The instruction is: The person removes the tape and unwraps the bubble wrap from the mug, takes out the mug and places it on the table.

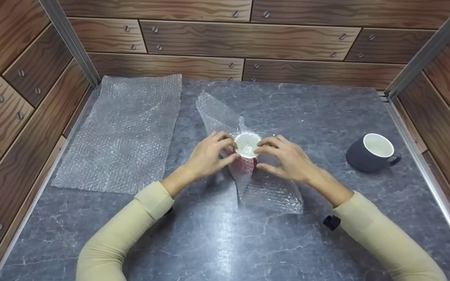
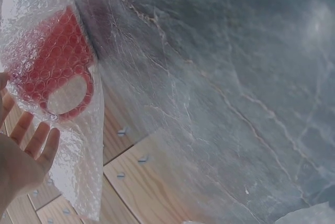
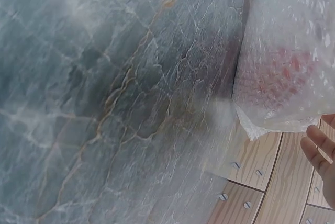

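A red mug (image 2: 57,56) with a white interior stands in a sheet of bubble wrap (image 1: 274,193) mid-table. One layer covers its handle and side in the left wrist view. My left hand (image 1: 212,154) is at the mug's left side, relaxed fingertips touching the wrap near the rim. From the right, my right hand (image 1: 287,159) reaches the opposite side of the rim, its fingers lightly bent and the thumb lower down, apart from them. In the right wrist view, fingers (image 3: 316,150) lie along the wrap's edge. One wrap corner sticks out behind the mug, another towards me.
A second bubble wrap sheet (image 1: 119,132) lies flat at the left of the table (image 1: 193,242). A dark grey mug (image 1: 369,154), white inside, stands upright on the right, handle pointing right. Wood-patterned panels (image 1: 193,39) and metal posts (image 1: 424,50) border the table.
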Demonstrator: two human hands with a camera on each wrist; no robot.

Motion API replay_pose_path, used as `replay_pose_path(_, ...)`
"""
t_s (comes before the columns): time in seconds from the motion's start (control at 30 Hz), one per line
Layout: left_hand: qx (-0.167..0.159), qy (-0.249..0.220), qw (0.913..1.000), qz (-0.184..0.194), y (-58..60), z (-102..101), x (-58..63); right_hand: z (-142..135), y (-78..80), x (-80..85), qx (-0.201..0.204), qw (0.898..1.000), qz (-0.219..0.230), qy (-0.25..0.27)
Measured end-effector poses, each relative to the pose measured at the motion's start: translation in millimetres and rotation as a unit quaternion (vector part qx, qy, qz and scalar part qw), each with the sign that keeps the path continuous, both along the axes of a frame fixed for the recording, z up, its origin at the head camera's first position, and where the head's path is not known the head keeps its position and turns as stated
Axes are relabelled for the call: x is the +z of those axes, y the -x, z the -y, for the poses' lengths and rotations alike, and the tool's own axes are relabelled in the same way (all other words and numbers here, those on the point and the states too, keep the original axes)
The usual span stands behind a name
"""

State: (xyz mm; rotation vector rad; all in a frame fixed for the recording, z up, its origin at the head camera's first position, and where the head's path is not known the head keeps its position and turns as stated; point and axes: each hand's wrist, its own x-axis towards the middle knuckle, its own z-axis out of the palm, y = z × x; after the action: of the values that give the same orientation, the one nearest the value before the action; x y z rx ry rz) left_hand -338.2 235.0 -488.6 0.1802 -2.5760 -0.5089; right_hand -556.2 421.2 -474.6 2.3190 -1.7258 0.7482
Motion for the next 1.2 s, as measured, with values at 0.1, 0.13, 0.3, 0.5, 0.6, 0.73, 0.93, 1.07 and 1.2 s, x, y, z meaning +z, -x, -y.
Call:
replay_pose_path(0.1,0.001,-0.002,1.0000,-0.002,-0.1,-0.3,-0.2,1.0,-1.1,-0.1,-0.004,1.000,-0.003,-0.001)
replay_pose_path(0.13,0.001,-0.002,1.0000,-0.002,-0.1,-0.5,-0.3,1.2,-1.5,-0.1,-0.005,1.000,-0.004,-0.001)
replay_pose_path(0.3,0.001,-0.003,1.0000,-0.001,-0.3,-1.0,-1.3,3.0,-2.1,-1.5,-0.006,1.000,-0.005,0.005)
replay_pose_path(0.5,0.003,-0.006,1.0000,-0.002,-1.5,-1.1,-1.8,6.5,-2.7,-2.6,-0.002,1.000,0.002,0.007)
replay_pose_path(0.6,0.004,-0.004,1.0000,0.001,-1.3,-0.7,-1.2,7.6,-3.2,-2.1,-0.006,1.000,0.004,0.004)
replay_pose_path(0.73,0.005,-0.002,1.0000,0.000,-1.3,-0.3,-1.3,8.3,-4.2,-1.5,-0.007,1.000,0.003,0.007)
replay_pose_path(0.93,0.006,-0.003,1.0000,0.001,-0.9,-0.4,-1.7,7.3,-3.9,0.5,-0.010,1.000,0.001,0.008)
replay_pose_path(1.07,0.007,-0.002,1.0000,0.002,-0.2,-0.3,-1.3,6.3,-2.4,2.6,-0.016,1.000,-0.001,0.009)
replay_pose_path(1.2,0.008,-0.001,1.0000,0.003,0.1,-0.2,-0.8,5.7,-0.3,3.6,-0.016,1.000,-0.006,0.021)
